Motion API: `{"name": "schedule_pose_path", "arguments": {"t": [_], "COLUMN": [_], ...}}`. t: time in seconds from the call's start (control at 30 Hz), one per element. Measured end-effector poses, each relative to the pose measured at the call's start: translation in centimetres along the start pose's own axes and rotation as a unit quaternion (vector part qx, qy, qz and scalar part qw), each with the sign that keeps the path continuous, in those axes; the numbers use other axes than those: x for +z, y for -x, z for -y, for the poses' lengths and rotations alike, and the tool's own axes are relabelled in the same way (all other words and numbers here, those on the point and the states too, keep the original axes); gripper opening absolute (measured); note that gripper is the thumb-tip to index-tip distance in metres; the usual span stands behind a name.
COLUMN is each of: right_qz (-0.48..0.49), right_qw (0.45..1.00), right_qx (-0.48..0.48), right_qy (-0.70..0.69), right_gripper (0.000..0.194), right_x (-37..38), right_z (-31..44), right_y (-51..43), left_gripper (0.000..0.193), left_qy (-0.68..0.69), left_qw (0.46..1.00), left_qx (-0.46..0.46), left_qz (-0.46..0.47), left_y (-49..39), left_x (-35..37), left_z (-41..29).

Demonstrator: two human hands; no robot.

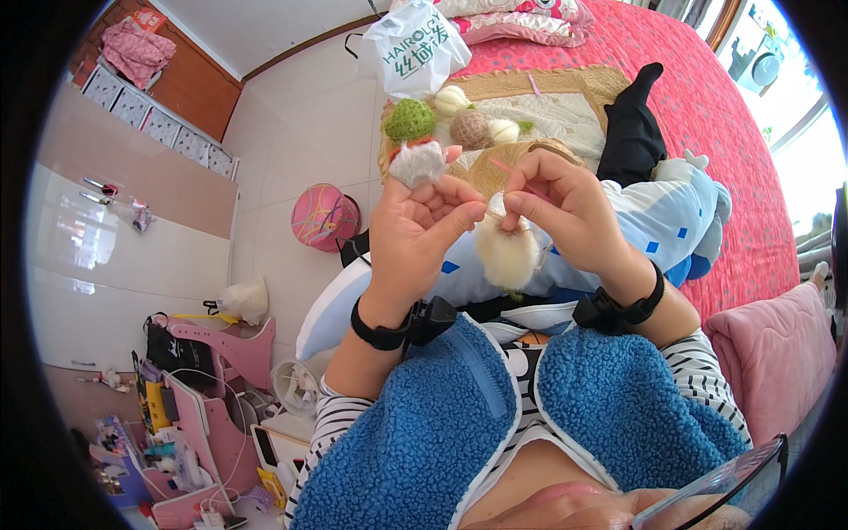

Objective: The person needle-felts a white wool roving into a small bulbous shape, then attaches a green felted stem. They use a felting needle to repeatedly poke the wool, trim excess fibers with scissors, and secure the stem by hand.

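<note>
My left hand is raised palm up, its thumb and index finger pinched together, apparently on yarn too fine to see clearly. Close to its right, my right hand holds a thin pink crochet hook between thumb and fingers. A fuzzy cream yarn piece hangs under the right fingers, with a bit of green at its lower end. Behind the left fingers lies a fluffy grey-white yarn piece with a red-orange edge.
A green yarn ball, a brown yarn ball and white balls lie on a tan quilted mat. Behind them stands a white plastic bag. A light-blue plush cushion rests across the lap. A pink stool stands on the floor.
</note>
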State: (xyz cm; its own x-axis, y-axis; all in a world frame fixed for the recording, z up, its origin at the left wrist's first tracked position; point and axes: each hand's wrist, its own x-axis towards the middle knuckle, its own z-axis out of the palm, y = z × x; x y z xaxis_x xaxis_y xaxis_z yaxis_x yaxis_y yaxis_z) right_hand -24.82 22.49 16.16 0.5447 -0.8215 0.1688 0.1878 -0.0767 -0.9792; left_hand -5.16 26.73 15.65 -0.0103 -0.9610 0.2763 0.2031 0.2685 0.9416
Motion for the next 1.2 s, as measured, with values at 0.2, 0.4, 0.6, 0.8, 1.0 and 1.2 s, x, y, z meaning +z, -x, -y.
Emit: {"name": "schedule_pose_path", "arguments": {"t": [0.2, 0.4, 0.6, 0.8, 1.0, 1.2], "right_qz": [0.007, 0.071, 0.135, 0.143, 0.05, 0.024], "right_qw": [0.998, 0.987, 0.976, 0.975, 0.99, 0.996], "right_qx": [0.057, 0.14, 0.157, 0.155, 0.091, 0.064], "right_qy": [-0.028, -0.026, -0.064, -0.067, -0.091, -0.052], "right_gripper": [0.011, 0.013, 0.015, 0.016, 0.015, 0.013], "right_x": [0.3, -1.0, -2.0, -2.1, -2.3, -1.9], "right_z": [0.2, 0.6, 0.0, -0.2, -1.0, -0.8], "right_y": [-0.5, -0.9, -1.0, -0.7, -1.2, -0.6], "left_gripper": [0.031, 0.034, 0.037, 0.047, 0.06, 0.059], "left_qy": [-0.306, -0.328, -0.272, -0.199, -0.111, -0.129], "left_qw": [0.918, 0.896, 0.922, 0.967, 0.991, 0.991], "left_qx": [0.248, 0.299, 0.276, 0.155, 0.063, 0.029], "left_qz": [0.036, 0.029, 0.03, 0.024, 0.031, 0.033], "left_y": [0.3, -0.6, -1.0, -0.8, -0.5, -0.6], "left_x": [0.5, 1.0, 1.1, 0.8, 0.7, 1.2], "left_z": [-0.8, -0.6, 0.0, 1.0, 2.2, 2.4]}}
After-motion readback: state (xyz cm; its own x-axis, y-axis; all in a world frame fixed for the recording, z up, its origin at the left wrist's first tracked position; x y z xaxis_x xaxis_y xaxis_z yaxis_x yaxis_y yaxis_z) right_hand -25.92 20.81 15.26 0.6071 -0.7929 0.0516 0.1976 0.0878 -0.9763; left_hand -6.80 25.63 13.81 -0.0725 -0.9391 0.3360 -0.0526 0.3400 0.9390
